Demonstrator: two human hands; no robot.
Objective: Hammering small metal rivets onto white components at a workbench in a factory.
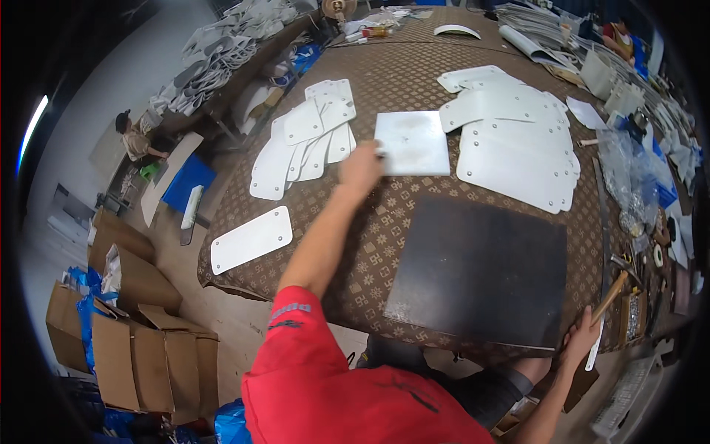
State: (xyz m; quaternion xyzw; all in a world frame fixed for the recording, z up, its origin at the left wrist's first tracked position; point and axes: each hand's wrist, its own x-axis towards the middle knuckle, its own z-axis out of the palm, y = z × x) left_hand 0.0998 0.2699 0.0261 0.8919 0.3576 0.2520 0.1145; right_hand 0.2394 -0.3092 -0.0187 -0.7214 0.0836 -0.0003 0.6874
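Observation:
My left hand reaches across the table, its fingers closed at the left edge of a square white plate. Something small shows at the fingertips, too small to make out. Down at the table's right front edge, my right hand is wrapped round the wooden handle of a hammer. White rounded panels with rivets at their corners lie in a fanned pile right of the plate and in another pile to its left. One single panel rests by the left front edge.
In front of me lies a dark square mat on the patterned brown tablecloth. Clear plastic bags and tools crowd the right edge. Cardboard boxes stand on the floor at left. Another person works far left, another far right.

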